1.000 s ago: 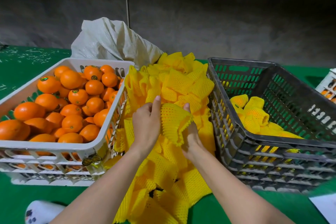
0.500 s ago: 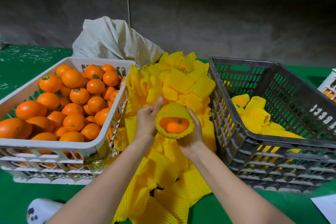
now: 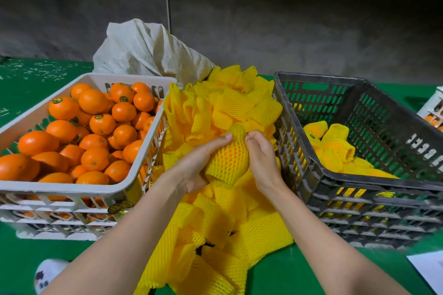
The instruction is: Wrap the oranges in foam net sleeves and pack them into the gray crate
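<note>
Both hands hold one orange inside a yellow foam net sleeve (image 3: pixel 229 158) above the heap of loose yellow sleeves (image 3: pixel 230 108). My left hand (image 3: pixel 199 165) grips it from the left and below, my right hand (image 3: pixel 262 158) from the right, thumbs pinching the sleeve's top. The orange shows only as an orange glow through the mesh. At the left stands a white crate (image 3: pixel 72 185) full of bare oranges (image 3: pixel 96 127). To the right, the gray crate (image 3: pixel 314 165) holds several wrapped oranges (image 3: pixel 335 148) in its near left part.
A pale woven sack (image 3: pixel 148 52) lies behind the sleeve heap on the green table (image 3: pixel 287 273). Another white crate (image 3: pixel 435 110) pokes in at the far right edge. A sheet of paper (image 3: pixel 429 268) lies at bottom right, a white shoe (image 3: pixel 48 273) at bottom left.
The sleeve has been pulled fully over the orange, whose bare face showed in the open end half a second ago. Both hands now pinch the sleeve shut at the top.
</note>
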A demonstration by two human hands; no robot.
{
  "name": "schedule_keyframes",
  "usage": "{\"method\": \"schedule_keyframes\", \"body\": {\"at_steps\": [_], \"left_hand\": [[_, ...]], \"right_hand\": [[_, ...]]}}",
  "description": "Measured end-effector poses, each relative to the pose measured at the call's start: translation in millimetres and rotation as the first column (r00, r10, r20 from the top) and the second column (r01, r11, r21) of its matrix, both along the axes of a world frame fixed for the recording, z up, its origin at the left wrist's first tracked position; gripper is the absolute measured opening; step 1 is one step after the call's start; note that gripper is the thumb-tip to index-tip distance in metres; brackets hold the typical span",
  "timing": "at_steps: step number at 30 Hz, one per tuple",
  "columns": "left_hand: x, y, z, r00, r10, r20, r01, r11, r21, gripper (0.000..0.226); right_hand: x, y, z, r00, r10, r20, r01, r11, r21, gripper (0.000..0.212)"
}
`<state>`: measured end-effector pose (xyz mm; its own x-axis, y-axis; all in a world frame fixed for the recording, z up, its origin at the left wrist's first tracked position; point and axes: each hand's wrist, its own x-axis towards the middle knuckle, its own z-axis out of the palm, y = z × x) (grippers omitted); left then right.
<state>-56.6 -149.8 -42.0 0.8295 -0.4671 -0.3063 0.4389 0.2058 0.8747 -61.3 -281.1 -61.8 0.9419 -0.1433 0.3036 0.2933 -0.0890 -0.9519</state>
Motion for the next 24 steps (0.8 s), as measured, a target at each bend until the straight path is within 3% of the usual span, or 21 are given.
{"method": "schedule_keyframes", "body": {"at_steps": [6, 8, 10, 13, 15, 17, 20, 21, 24], "left_hand": [[-5.1, -1.4, 0.1, 0.998, 0.011, 0.064, -0.017, 0.996, 0.087, 0.017], [-7.6, -0.6, 2.6, 0.999, 0.014, 0.038, -0.017, 0.997, 0.081, 0.02], [-10.2, -0.7, 4.5, 0.999, 0.043, 0.013, -0.044, 0.996, 0.081, 0.023], [-10.2, -1.6, 4.3, 0.982, 0.186, 0.036, -0.188, 0.981, 0.058, 0.009], [-8.1, -1.1, 3.5, 0.958, 0.279, 0.069, -0.279, 0.96, -0.004, 0.004], [-8.0, -0.4, 2.9, 0.936, 0.342, 0.086, -0.336, 0.939, -0.07, 0.014], [-9.1, -2.5, 2.1, 0.91, 0.4, 0.114, -0.394, 0.916, -0.072, 0.066], [-8.2, -5.2, 1.7, 0.908, 0.394, 0.142, -0.388, 0.919, -0.07, 0.071], [-5.5, -20.0, 8.8, 0.901, 0.378, 0.211, -0.364, 0.925, -0.105, 0.05]], "right_hand": [[8.0, -2.2, -2.9, 0.996, -0.004, -0.09, 0.008, 0.999, 0.044, 0.035], [8.3, -0.5, -2.1, 0.995, 0.002, -0.096, 0.002, 0.999, 0.036, 0.034], [6.5, 2.3, -1.0, 0.998, -0.012, -0.063, 0.012, 1.0, -0.003, 0.032], [-1.7, 9.6, -1.6, 0.999, -0.02, 0.027, 0.021, 1.0, -0.02, 0.011], [-11.3, 14.4, -4.6, 0.996, 0.032, 0.079, -0.03, 0.999, -0.027, 0.02], [-19.9, 18.3, -6.4, 0.987, 0.131, 0.097, -0.123, 0.989, -0.082, 0.033], [-25.4, 20.6, -2.2, 0.973, 0.204, 0.105, -0.184, 0.968, -0.172, 0.045], [-25.0, 19.4, 2.0, 0.976, 0.188, 0.114, -0.167, 0.97, -0.175, 0.046], [-20.8, 9.4, 18.9, 0.987, 0.094, 0.127, -0.074, 0.985, -0.154, 0.046]]}}
